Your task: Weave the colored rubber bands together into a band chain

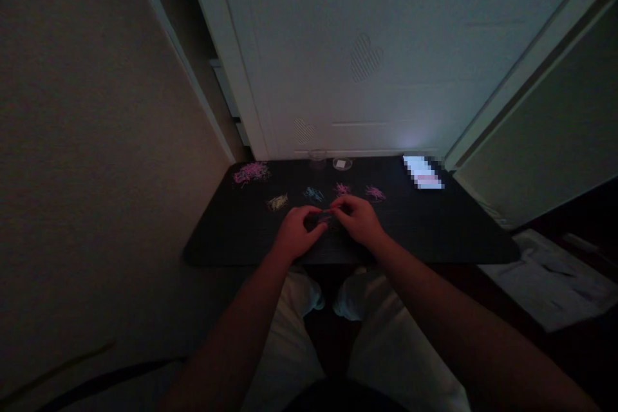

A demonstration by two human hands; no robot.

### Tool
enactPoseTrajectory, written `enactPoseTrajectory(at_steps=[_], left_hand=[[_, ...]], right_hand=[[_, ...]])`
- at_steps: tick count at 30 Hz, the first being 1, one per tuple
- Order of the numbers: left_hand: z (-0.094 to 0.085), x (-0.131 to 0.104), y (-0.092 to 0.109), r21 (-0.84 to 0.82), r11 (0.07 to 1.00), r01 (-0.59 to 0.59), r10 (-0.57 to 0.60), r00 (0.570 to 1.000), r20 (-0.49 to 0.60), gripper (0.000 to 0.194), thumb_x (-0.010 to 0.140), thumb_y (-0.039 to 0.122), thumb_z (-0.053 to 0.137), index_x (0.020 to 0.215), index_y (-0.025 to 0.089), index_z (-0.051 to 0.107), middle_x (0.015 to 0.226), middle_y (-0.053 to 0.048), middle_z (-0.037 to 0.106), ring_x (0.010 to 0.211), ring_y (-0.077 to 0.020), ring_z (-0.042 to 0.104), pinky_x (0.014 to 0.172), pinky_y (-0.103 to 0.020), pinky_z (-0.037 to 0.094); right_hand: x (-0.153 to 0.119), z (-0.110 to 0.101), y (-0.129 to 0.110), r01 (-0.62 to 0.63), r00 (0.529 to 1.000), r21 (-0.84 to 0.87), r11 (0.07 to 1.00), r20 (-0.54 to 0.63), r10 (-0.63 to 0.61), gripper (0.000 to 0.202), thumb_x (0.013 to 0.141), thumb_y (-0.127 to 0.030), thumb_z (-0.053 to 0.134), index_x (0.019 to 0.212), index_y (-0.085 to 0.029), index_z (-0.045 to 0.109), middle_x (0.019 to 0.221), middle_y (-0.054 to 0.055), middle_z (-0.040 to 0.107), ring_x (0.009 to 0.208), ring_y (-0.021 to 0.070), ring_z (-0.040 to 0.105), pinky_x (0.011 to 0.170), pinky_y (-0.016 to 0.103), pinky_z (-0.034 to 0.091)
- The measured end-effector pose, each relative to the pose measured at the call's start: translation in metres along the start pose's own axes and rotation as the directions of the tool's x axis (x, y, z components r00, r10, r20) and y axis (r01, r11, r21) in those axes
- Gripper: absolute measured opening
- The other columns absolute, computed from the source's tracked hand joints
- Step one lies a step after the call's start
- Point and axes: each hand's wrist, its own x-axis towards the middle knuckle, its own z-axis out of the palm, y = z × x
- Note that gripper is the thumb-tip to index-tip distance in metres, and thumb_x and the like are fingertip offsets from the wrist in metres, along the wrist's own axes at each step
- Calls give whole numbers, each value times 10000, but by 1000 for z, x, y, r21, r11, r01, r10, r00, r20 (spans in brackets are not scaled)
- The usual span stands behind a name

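Left hand (pixel 292 232) and right hand (pixel 362 222), half curled, nearly meet at a thin strand (pixel 326 210), grip too dim to tell, best worked lightly, low over the bench (pixel 454 225).

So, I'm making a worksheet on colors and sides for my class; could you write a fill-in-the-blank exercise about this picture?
The biggest pile lies near the table's far ____ corner.
The leftmost small pile is ____.
The next small pile to its right is ____.
The glowing screen lies near the far ____ corner.
Missing words: left; yellow; blue; right.
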Motion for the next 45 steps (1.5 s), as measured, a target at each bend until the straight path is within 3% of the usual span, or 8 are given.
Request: enactPoseTrajectory(at_steps=[4,14,21,24,30,45], left_hand=[[0,1,-2,-49,997,64,-63,998,19,216,851,239,490,1016,213,627,994,-27,678,885,-157,620,784,-286,484],[-3,5,-2,-10,1000,-24,25,992,126,162,807,200,544,866,207,694,887,-35,646,827,-145,598,733,-263,480],[-3,7,-3,-78,995,63,-62,998,20,222,750,280,627,951,188,644,890,-49,639,728,-142,600,630,-263,489],[0,14,-1,-110,989,97,-95,995,26,245,761,322,620,965,187,628,860,-40,673,723,-148,620,618,-260,494],[3,24,3,-104,993,55,-55,998,2,135,790,279,576,838,190,665,783,-21,692,691,-142,629,615,-248,494],[6,17,0,-81,993,82,-84,996,-24,129,787,273,569,805,178,654,744,-18,674,671,-131,609,600,-236,471]], right_hand=[[0,2,0,18,998,-22,1000,66,-16,109,747,-237,567,782,-178,651,702,15,653,620,129,564,572,240,426],[10,9,0,-47,998,62,997,47,44,94,733,-239,583,767,-171,637,686,15,653,628,135,582,584,245,441],[3,16,8,-15,1000,103,995,10,14,88,736,-230,565,771,-185,632,685,9,636,626,140,574,585,257,447],[1,17,10,-15,1000,104,995,21,13,85,734,-223,565,771,-191,635,694,10,641,628,142,580,583,258,451],[1,15,12,-22,1000,101,995,6,22,96,744,-217,562,777,-188,648,720,20,651,650,147,585,606,263,457],[-2,12,10,1,1000,18,1000,-3,-1,98,747,-235,582,781,-187,661,739,30,654,677,152,584,631,268,456]])
